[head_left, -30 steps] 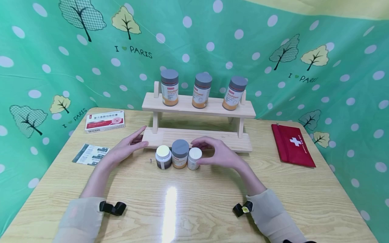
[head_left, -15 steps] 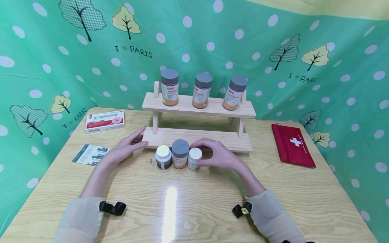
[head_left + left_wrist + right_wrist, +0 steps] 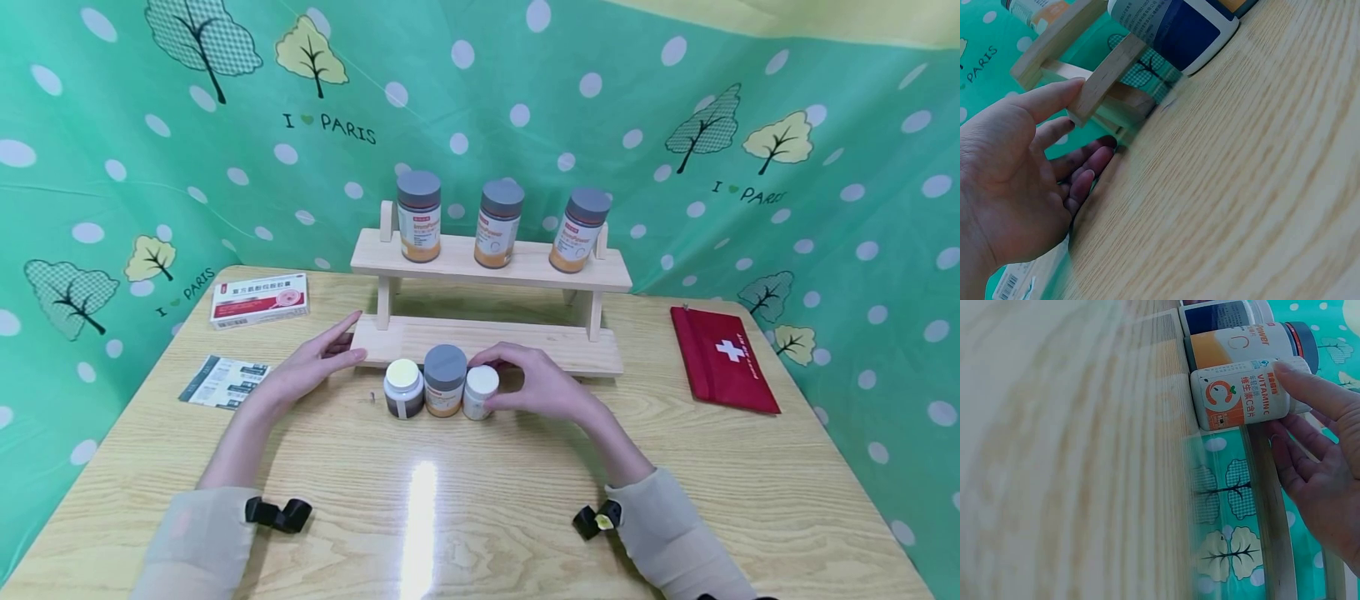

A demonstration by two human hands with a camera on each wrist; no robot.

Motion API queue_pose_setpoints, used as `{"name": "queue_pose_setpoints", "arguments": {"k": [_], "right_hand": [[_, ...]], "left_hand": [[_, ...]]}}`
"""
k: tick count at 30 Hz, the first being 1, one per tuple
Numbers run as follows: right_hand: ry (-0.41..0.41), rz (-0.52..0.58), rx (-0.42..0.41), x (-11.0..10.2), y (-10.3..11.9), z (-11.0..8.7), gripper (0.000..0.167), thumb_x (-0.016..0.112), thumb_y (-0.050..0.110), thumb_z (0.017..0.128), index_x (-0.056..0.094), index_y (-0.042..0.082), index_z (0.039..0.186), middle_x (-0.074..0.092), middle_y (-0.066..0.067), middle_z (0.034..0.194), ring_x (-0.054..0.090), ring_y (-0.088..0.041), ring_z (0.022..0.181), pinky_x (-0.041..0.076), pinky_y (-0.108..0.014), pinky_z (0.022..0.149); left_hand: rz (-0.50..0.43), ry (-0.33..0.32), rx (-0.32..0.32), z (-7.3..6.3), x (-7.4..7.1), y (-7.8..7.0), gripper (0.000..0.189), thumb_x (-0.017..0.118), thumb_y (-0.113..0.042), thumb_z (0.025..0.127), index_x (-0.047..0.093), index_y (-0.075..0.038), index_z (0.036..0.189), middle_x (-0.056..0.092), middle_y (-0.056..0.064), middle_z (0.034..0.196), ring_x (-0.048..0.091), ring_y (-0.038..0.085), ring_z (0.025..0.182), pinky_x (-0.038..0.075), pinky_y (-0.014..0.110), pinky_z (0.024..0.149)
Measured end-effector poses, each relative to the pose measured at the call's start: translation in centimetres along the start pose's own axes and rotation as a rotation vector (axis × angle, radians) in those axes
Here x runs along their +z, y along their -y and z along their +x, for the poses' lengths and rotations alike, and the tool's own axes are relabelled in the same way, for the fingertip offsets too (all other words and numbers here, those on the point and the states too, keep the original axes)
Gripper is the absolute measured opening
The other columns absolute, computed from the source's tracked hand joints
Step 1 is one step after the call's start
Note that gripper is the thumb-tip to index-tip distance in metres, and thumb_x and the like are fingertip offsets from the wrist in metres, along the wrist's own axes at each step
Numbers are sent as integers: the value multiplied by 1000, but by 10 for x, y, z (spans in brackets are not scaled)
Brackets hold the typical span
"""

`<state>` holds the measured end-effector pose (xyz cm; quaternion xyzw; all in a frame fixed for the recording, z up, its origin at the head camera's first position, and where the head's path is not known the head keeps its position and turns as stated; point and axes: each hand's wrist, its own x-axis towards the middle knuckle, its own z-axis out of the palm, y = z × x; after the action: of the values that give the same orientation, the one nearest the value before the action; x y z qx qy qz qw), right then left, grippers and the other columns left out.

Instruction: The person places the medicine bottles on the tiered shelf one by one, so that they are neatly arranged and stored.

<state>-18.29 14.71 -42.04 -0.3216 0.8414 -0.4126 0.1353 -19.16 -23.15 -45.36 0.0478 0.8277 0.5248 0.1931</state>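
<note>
In the head view, my left hand (image 3: pixel 311 367) touches the left end of a two-tier wooden shelf (image 3: pixel 487 337), thumb at the lower plank's front corner. The left wrist view shows the thumb (image 3: pixel 1063 97) on that plank's edge, the other fingers loosely bent beside it. My right hand (image 3: pixel 542 383) holds a small white vitamin C bottle (image 3: pixel 1244 394) between thumb and fingers; the fingertips behind it are partly hidden. That bottle stands upright at the right end of a row, beside a grey-capped bottle (image 3: pixel 444 379) and a white bottle with a dark label (image 3: pixel 403 388).
On the upper plank stand three grey-capped bottles (image 3: pixel 498 223). A red-and-white medicine box (image 3: pixel 259 300) and a blister pack (image 3: pixel 223 382) lie on the left of the table (image 3: pixel 330 533). Far right lies a red first aid pouch (image 3: pixel 723 358). A green patterned cloth (image 3: pixel 480 100) hangs behind.
The right hand shifts very slightly at the white bottle. The left hand, the shelf and the bottles stay in place.
</note>
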Motion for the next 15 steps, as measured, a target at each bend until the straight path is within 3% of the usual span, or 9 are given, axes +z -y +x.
{"name": "queue_pose_setpoints", "arguments": {"k": [15], "right_hand": [[-29,-4,3,-2,3,-2,47,86,21,85,68,26,129,70,9,125,64,-10,116,54,-42,105]], "left_hand": [[-13,0,-2,0,0,1,83,61,-51,101,10,-40,165,24,24,168,23,45,154,17,71,124]]}}
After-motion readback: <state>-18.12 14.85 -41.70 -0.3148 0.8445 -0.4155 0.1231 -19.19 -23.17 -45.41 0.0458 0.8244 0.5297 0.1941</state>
